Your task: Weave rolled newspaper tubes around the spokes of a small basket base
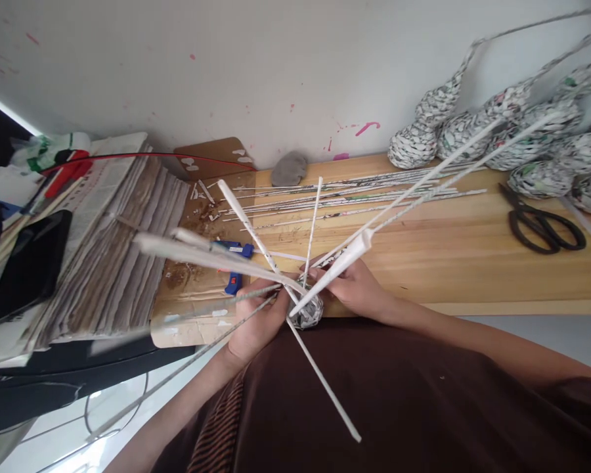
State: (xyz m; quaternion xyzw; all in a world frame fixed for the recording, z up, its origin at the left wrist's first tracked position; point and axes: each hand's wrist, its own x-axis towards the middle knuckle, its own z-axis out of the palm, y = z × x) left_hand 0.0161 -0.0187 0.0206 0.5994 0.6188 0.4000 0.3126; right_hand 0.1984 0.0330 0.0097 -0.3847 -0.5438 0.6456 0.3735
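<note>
A small woven newspaper ball (309, 313) sits at the table's front edge against my clothing. Several rolled paper sticks (342, 268) fan out from it in all directions, some blurred on the left. My left hand (260, 320) grips the weave from its left side, its fingertips partly hidden behind the sticks. On the other side, my right hand (347, 282) pinches a paper stick close to the ball with thumb and fingers. Part of the ball is hidden by the sticks in front.
Loose paper sticks (345, 197) lie along the back of the wooden table (453, 256). Black scissors (542, 223) and woven gourd shapes (414, 144) are at the right. A grey lump (289, 169) stands by the wall. Leftward are a blue glue gun (234, 281), stacked newspapers (123, 249) and a phone (29, 266).
</note>
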